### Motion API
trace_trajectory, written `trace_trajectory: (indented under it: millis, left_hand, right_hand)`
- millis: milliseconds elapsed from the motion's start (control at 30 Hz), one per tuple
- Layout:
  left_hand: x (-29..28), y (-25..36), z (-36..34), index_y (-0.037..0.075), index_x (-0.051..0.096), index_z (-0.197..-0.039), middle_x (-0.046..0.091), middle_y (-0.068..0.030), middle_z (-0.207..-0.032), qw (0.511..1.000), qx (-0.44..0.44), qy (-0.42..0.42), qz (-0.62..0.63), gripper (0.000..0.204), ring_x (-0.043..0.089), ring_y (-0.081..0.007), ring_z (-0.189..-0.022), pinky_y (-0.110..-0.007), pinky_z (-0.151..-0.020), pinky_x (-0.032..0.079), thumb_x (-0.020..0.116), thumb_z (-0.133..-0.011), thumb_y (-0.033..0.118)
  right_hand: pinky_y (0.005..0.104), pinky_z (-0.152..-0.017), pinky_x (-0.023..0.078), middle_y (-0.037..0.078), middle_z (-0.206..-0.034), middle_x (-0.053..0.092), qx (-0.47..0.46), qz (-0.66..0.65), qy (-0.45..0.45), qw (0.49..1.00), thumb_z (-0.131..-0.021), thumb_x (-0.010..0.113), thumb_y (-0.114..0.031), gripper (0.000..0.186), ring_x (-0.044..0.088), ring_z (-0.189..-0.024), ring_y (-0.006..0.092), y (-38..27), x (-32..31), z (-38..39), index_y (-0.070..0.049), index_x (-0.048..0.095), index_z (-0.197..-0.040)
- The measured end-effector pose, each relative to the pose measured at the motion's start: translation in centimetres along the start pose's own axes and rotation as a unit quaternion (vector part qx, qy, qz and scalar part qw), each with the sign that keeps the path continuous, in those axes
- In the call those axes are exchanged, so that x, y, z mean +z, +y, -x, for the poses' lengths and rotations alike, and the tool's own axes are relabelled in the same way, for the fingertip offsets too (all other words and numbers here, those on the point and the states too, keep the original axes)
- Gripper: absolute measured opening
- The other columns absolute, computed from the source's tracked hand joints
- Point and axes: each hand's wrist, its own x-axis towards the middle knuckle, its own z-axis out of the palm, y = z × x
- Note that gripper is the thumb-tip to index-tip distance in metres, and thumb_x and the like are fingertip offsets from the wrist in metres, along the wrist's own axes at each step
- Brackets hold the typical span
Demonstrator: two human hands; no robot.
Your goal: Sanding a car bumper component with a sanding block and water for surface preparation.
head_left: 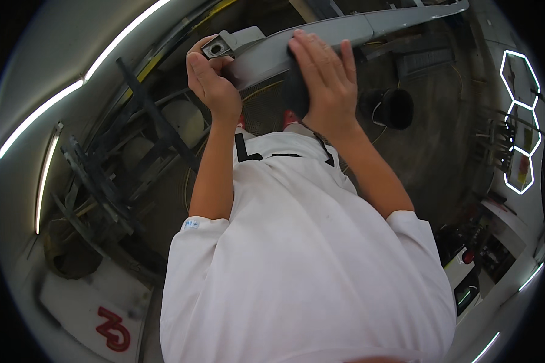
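Note:
A long, pale grey, curved panel (339, 30) stretches from the upper middle toward the upper right. At its near-left end sits a squarish block with a round hole (217, 48). My left hand (215, 88) is closed around this end, thumb on the outer side and some fingers hidden behind it. Against the panel's face lies my right hand (330, 85), its fingers long and close together, the little finger a bit apart. Under that palm is a dark flexible sheet (295, 91), held to the panel; its exact kind cannot be made out, and my right thumb is hidden.
A black bucket (395, 109) stands on the dark floor to the right. Dark metal racks (103, 187) are at the left, with a white panel bearing a red mark (97, 302) below. Cables cross the floor. Hexagonal lights (521, 127) hang on the right wall.

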Motion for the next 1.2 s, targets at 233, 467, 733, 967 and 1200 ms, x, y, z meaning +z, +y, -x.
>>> trace_trajectory:
  millis: [233,467,733,967,1200]
  left_hand:
    - [1.0,0.0,0.7,0.002,0.060,-0.122,0.068,-0.0042,-0.096,0.999,0.018,0.010,-0.036,0.053,0.061,-0.0081,-0.079,-0.022,-0.073,0.050,0.035,-0.112,0.048]
    - [2.0,1.3,1.9,0.002,0.061,-0.116,0.066,-0.0034,-0.093,0.991,0.033,0.050,-0.122,0.051,0.059,-0.0061,-0.075,-0.020,-0.070,0.048,0.030,-0.114,0.042]
    - [2.2,1.3,2.2,0.002,0.064,-0.115,0.067,-0.0025,-0.085,0.989,0.052,0.044,-0.134,0.046,0.062,-0.0070,-0.067,-0.020,-0.063,0.049,0.033,-0.114,0.037]
    - [2.5,1.2,2.2,0.003,0.065,-0.113,0.067,-0.0019,-0.078,0.990,0.082,0.047,-0.110,0.038,0.063,-0.0067,-0.063,-0.020,-0.059,0.048,0.040,-0.113,0.032]
    - [2.5,0.4,1.8,0.003,0.065,-0.112,0.059,0.0026,-0.064,0.987,0.110,0.054,-0.104,0.035,0.056,-0.0036,-0.054,-0.020,-0.052,0.043,0.043,-0.112,0.030]
  right_hand:
    - [0.0550,-0.124,0.024,0.011,-0.140,0.062,0.095,0.007,-0.005,0.995,-0.078,0.067,-0.001,0.066,0.056,-0.133,0.0332,-1.3,-0.8,-0.1,-0.003,0.055,-0.143]
    - [0.0561,-0.123,0.023,0.012,-0.145,0.059,0.134,0.058,-0.008,0.989,-0.084,0.064,0.001,0.064,0.055,-0.135,0.0325,1.3,-2.7,-1.3,-0.006,0.052,-0.147]
    - [0.0592,-0.120,0.028,0.018,-0.151,0.050,0.162,0.113,-0.045,0.979,-0.079,0.068,0.000,0.072,0.047,-0.139,0.0386,3.6,-3.4,-1.5,-0.002,0.048,-0.148]
    - [0.0541,-0.124,0.022,0.021,-0.152,0.049,0.211,0.127,-0.078,0.966,-0.081,0.067,0.001,0.068,0.047,-0.140,0.0392,3.1,-4.5,-1.6,0.003,0.049,-0.147]
    - [0.0540,-0.123,0.027,0.019,-0.148,0.054,0.138,0.080,-0.077,0.984,-0.084,0.062,0.004,0.061,0.051,-0.136,0.0390,-2.2,-3.3,-0.5,0.001,0.052,-0.144]
